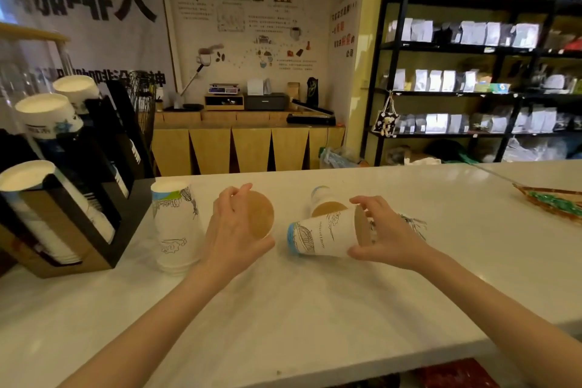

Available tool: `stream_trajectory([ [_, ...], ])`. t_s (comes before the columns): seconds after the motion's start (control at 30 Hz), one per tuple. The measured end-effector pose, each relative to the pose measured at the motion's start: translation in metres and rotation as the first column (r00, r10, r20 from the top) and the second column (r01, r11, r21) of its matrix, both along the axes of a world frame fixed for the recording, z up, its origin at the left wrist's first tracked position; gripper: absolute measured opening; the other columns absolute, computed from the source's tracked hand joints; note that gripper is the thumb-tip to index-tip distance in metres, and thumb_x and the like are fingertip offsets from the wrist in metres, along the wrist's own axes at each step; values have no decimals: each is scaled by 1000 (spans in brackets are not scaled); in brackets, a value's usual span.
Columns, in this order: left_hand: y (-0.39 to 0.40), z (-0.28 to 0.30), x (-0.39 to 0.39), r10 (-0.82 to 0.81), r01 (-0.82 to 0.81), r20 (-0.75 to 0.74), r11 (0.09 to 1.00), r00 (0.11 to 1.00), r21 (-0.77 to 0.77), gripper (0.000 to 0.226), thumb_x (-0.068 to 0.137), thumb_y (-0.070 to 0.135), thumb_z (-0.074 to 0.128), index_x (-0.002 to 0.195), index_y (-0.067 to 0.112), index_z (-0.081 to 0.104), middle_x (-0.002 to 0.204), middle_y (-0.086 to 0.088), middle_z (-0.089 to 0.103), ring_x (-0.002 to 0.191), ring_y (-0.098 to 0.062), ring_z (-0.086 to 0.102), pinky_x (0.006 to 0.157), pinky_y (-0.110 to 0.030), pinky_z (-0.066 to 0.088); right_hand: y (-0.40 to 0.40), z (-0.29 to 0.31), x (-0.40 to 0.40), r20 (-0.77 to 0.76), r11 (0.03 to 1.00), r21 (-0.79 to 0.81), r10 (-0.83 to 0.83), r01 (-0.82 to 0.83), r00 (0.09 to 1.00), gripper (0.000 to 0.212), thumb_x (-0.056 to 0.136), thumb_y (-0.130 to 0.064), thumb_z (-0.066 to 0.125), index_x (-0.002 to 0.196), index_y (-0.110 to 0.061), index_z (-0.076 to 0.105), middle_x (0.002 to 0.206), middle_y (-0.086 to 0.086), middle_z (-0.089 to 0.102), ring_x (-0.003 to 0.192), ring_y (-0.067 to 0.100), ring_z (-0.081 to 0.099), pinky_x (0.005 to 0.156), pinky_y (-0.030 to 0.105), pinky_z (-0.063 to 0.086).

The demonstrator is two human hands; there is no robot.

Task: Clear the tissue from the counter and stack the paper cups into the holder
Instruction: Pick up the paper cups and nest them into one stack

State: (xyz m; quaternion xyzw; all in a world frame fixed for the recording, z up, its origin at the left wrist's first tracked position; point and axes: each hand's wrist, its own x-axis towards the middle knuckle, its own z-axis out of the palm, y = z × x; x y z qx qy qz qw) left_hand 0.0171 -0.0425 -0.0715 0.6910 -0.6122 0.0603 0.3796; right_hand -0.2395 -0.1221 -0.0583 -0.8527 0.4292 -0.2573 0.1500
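On the white counter [315, 309], near its middle, a white paper cup with blue line drawings and a brown inside [327, 235] lies tipped on its side, its blue-banded base to the left and its open mouth to the right. The right hand [387, 236] has this cup by the rim, fingers curled over the top edge and thumb under the lower edge. Just behind it stands another cup with a brown inside [326, 203], partly hidden. To the left, the left hand [234, 227] wraps around a cup with a round brown opening facing the camera [259, 214], fingers closed over its near side. Beside that hand, an upside-down stack of white printed paper cups [174, 227] rests on the counter. Further left, a black slanted cup holder [75, 198] carries several rows of white cups, their pale ends pointing up and outward. At the far right edge of the counter lies a woven tray with something green on it [551, 200]. Behind the counter, black shelves [472, 50] hold rows of pale bags.
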Motion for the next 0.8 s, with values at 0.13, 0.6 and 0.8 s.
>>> stream_trajectory([
  [0.13,-5,28,-6,-74,67,-201,997,977,-41,95,65,32,75,139,25,16,141,-7,29,127,-24,30,102,-40,34,-11,30,3,250,997,52,40,-55,967,69,66,-27,77,125,-28,41,115,-6,45,104,18,52,85,36,52],
  [0.6,-7,23,-13,-159,147,-513,987,843,-66,103,54,36,83,137,34,21,137,2,41,117,-12,41,98,-40,44,-25,143,55,666,989,-24,125,-146,735,59,78,-37,66,129,-19,44,115,-4,56,101,13,58,82,31,53],
  [0.8,-7,21,-12,-213,203,-582,976,785,-83,112,49,34,85,137,36,18,139,4,40,120,-18,47,94,-37,48,-5,139,103,445,962,-84,268,-259,854,71,69,-39,74,129,-24,42,125,-6,50,111,16,51,89,34,49],
])
